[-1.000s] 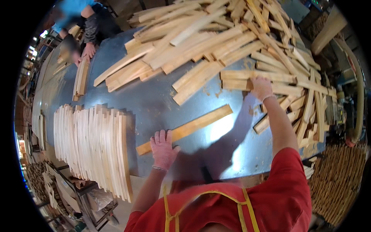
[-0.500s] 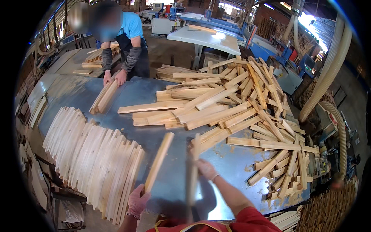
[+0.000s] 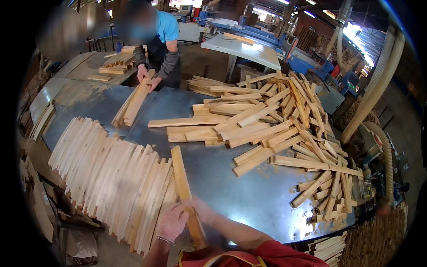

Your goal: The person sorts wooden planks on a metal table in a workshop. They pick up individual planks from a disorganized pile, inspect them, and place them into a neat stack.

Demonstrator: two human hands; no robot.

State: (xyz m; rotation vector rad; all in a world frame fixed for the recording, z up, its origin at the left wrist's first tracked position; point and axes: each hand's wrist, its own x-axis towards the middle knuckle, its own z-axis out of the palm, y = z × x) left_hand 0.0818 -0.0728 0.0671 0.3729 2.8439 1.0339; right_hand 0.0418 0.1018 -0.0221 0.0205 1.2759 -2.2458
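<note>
A wooden strip (image 3: 181, 174) stands tilted in front of me, its lower end near my red clothing. My right hand (image 3: 203, 211), in a pale pink glove, is closed round its right side, the fingers partly hidden behind the wood. My left hand (image 3: 171, 223), gloved too, is closed at the strip's left side, its fingertips against it. Just left of that hand, a long row of wooden strips (image 3: 111, 178) stands side by side, its nearest end partly covered by the hand. A large loose pile of strips (image 3: 253, 129) lies to the right on the grey metal table (image 3: 253, 200).
Across the table, a co-worker in a blue shirt (image 3: 168, 26) holds a bundle of strips (image 3: 135, 102). More strips (image 3: 118, 62) are stacked beyond. A white-topped machine table (image 3: 242, 49) stands at the back, and ribbed hoses (image 3: 371, 93) hang at the right.
Both hands have come together at the row's right end; the right hand moved left with a strip. The co-worker has raised the near bundle slightly. My view has shifted a little.
</note>
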